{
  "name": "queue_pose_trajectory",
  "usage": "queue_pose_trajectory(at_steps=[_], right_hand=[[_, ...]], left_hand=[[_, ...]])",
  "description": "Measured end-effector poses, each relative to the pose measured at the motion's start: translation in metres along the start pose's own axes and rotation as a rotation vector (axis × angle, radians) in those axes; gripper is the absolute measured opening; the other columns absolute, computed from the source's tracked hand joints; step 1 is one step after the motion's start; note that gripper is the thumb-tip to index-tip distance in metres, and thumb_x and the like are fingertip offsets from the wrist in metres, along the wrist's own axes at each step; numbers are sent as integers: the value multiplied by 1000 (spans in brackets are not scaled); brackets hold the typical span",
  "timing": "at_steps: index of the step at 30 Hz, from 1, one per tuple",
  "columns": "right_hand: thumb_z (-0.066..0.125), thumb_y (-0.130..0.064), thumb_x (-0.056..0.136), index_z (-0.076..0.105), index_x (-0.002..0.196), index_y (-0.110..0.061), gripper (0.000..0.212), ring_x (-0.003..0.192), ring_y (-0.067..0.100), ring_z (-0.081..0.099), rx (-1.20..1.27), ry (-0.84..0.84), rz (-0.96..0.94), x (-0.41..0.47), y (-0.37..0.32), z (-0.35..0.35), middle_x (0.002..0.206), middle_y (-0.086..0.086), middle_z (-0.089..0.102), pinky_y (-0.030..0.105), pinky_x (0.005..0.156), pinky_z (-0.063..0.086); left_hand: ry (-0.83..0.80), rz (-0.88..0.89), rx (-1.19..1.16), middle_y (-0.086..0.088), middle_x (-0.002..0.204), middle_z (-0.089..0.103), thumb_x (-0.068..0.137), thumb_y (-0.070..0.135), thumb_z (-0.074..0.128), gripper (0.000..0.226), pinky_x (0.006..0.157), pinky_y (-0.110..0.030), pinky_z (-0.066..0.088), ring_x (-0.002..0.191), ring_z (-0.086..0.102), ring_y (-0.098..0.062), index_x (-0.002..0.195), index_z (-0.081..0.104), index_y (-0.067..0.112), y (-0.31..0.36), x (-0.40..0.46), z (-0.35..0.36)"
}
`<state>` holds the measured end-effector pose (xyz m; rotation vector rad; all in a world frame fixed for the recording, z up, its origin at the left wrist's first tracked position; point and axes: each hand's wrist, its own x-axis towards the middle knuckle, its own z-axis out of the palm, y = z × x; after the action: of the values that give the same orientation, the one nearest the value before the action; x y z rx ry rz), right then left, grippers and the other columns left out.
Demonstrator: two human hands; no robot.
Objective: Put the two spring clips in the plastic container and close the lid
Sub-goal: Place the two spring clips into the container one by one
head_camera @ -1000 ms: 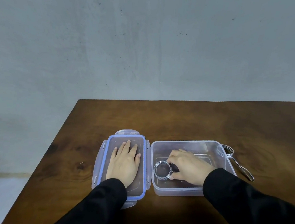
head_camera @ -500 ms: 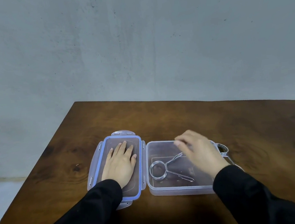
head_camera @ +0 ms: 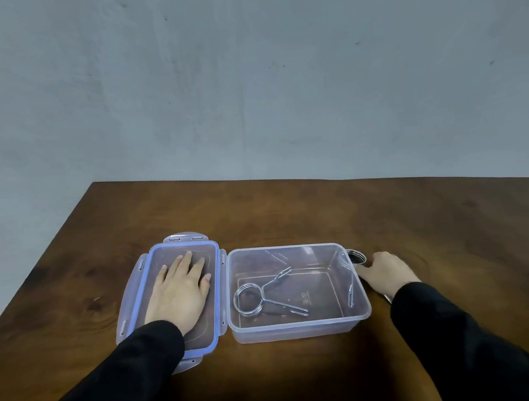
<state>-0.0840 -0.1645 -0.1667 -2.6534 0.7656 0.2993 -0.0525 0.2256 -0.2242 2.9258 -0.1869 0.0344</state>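
Observation:
A clear plastic container [head_camera: 299, 325] stands open on the wooden table. One metal spring clip [head_camera: 259, 298] lies flat on its floor, at the left side. The blue-rimmed lid [head_camera: 213, 268] lies beside it on the left, and my left hand [head_camera: 180, 291] rests flat on it, fingers spread. The second spring clip [head_camera: 356, 251] lies on the table against the container's right wall. Only its coil and one arm tip show. My right hand [head_camera: 387, 269] covers its arms, thumb near the coil; whether it grips the clip is hidden.
The brown table [head_camera: 289, 204] reaches back to a plain grey wall. Its left edge [head_camera: 39, 268] runs diagonally, with pale floor beyond. Black sleeves cover both forearms at the near edge.
My right hand let go of the first clip inside the container, lifted out and moved right, down onto the second clip on the table. My left hand stayed on the lid.

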Motion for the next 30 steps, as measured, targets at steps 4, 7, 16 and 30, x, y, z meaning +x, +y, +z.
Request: queue_pose_trajectory(at_steps=[4, 7, 16, 30], right_hand=[[66, -51, 88, 65, 95, -10, 41, 72, 15, 60, -6, -18, 12, -2, 0, 4, 85, 1, 66, 29, 57, 46], [69, -45, 88, 67, 100, -9, 38, 71, 16, 59, -3, -27, 26, -1, -2, 3, 87, 4, 67, 28, 56, 44], [76, -36, 86, 71, 97, -10, 29, 68, 17, 64, -7, 26, 65, 9, 6, 7, 80, 5, 70, 26, 49, 43], [68, -36, 91, 65, 85, -23, 14, 77, 14, 58, 150, 274, -456, -19, -44, -82, 91, 2, 64, 29, 61, 39]], left_hand=[[-2, -4, 4, -1, 161, 31, 103, 43, 21, 53, 122, -42, 14, 148, 23, -19, 151, 36, 26, 1, 0, -1], [-1, -3, 1, -2, 161, 31, 104, 42, 22, 53, 122, -41, 13, 148, 23, -19, 151, 36, 25, 1, 0, -1], [0, -3, 14, -1, 161, 32, 104, 43, 22, 52, 121, -40, 13, 148, 23, -19, 151, 37, 25, 2, 0, -2], [-3, -5, -9, -1, 161, 32, 103, 45, 22, 54, 122, -42, 14, 148, 24, -19, 150, 37, 25, -1, -1, -1]])
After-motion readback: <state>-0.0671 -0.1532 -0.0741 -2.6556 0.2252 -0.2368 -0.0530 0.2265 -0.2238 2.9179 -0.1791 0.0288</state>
